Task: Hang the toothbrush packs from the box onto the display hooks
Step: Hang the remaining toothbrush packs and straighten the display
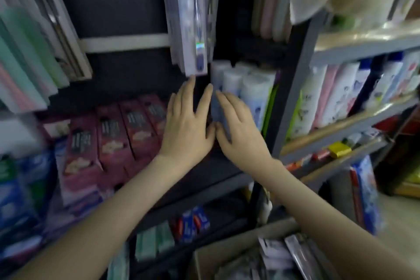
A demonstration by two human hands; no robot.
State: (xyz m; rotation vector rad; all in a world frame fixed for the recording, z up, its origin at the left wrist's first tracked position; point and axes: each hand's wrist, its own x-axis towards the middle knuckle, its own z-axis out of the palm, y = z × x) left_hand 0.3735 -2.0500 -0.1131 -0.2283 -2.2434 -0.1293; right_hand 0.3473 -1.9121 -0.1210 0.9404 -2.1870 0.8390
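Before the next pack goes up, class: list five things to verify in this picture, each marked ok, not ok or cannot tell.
1. Brown cardboard box holds more clear-wrapped toothbrush packs: ok.
2. White-backed toothbrush packs already hang above the hands: ok.
3. A free hook is available: cannot tell; no hook shows.
4. Left hand empty, fingers straight: ok.
5. Right hand empty: cannot tell; a blurred bluish shape sits by its fingers.
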